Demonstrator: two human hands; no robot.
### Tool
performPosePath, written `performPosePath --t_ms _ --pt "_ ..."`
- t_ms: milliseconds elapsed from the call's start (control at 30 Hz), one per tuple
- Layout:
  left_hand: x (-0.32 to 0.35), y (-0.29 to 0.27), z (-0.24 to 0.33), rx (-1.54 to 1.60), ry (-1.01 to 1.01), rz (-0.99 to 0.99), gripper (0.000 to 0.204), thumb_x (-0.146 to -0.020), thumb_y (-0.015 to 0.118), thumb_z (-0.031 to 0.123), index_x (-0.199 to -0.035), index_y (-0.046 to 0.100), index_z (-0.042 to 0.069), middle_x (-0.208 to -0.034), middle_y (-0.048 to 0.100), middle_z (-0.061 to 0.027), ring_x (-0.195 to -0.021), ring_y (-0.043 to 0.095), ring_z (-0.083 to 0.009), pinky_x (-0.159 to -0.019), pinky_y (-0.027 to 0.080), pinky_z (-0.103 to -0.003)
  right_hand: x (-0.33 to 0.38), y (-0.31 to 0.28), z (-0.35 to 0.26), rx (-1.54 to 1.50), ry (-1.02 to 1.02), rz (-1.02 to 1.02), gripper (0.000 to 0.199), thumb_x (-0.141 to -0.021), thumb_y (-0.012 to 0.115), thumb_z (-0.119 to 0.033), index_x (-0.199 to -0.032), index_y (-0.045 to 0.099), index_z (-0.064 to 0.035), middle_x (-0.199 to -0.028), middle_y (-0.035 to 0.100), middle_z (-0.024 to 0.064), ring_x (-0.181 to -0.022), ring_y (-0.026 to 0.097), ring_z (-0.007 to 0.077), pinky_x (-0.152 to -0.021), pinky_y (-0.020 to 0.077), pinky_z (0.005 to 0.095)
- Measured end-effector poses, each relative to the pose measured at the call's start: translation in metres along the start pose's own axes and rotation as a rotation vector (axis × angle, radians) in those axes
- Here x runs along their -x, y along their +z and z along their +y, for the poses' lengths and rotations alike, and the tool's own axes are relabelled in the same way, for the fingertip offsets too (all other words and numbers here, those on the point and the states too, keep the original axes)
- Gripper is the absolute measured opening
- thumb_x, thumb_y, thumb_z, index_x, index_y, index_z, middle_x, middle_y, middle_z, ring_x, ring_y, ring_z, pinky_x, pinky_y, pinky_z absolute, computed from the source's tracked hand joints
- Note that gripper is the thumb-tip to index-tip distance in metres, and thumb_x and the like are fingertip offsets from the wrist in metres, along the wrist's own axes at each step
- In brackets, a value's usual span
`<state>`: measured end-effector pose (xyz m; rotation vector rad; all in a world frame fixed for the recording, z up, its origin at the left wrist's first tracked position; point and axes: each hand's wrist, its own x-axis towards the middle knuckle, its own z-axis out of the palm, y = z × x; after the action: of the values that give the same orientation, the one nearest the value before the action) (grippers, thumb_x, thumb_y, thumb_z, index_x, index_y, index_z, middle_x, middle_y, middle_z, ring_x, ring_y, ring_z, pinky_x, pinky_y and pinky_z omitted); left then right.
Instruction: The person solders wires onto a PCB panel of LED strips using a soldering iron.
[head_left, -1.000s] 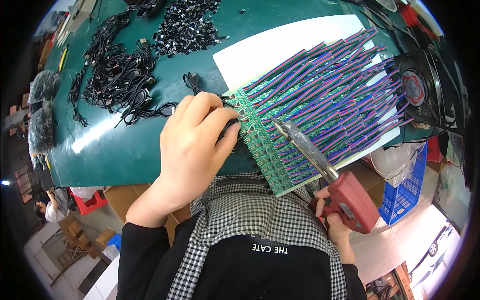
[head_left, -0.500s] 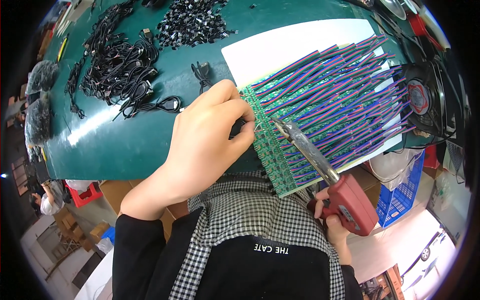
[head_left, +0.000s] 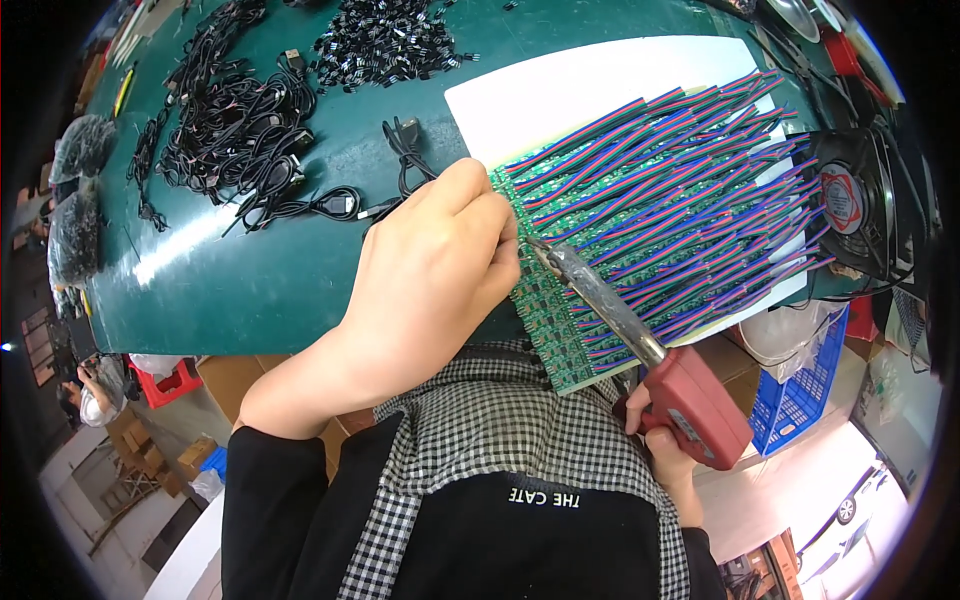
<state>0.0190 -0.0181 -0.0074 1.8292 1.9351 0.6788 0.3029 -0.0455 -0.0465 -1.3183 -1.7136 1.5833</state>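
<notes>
My left hand (head_left: 430,265) is closed in a pinch at the left edge of a panel of green circuit boards (head_left: 556,350). A black USB cable (head_left: 378,211) runs under this hand; its end at the fingertips is hidden now. My right hand (head_left: 668,450) grips the red handle of a soldering gun (head_left: 695,408), held low at the right. Its long metal barrel slants up to the left, and the tip comes down on the boards beside my left fingertips. Rows of multicoloured wires (head_left: 660,200) stretch rightward from the boards over a white sheet (head_left: 560,90).
Black cables (head_left: 240,140) lie heaped on the green table (head_left: 240,300) at the left, near a pile of small black connectors (head_left: 390,45). A round fan (head_left: 850,200) stands to the right of the wires. Beneath is a blue crate (head_left: 800,390). A person (head_left: 95,395) is far left.
The soldering tip has moved slightly left, closer to my left fingers. My left hand has shifted a little right and turned, covering the black cable and thin wire seen at its fingertips before.
</notes>
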Motion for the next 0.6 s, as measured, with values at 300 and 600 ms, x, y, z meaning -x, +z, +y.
performPosePath --t_ms 300,600 --pt "0.0 0.001 0.001 -0.005 0.025 0.01 0.014 -0.067 0.065 -0.003 -0.075 0.054 0.002 -0.076 0.048 -0.0078 -0.065 0.052 -0.0226 -0.057 0.042 -0.031 0.014 0.003 0.022 0.041 0.071 0.108 0.043 -0.063 0.075 -0.011 -0.104 0.063 -0.0049 -0.094 0.066 0.0082 -0.083 0.066 0.0227 -0.072 0.0525 0.0297" --pt "0.001 0.004 0.003 -0.05 0.026 0.058 0.015 -0.066 0.065 -0.003 -0.074 0.054 0.002 -0.075 0.047 -0.0083 -0.064 0.052 -0.0236 -0.055 0.042 -0.032 -0.003 0.004 -0.013 -0.241 0.059 0.01 0.055 -0.066 0.077 -0.015 -0.113 0.055 0.0037 -0.092 0.066 0.0113 -0.068 0.064 0.0174 -0.062 0.0497 0.0251"
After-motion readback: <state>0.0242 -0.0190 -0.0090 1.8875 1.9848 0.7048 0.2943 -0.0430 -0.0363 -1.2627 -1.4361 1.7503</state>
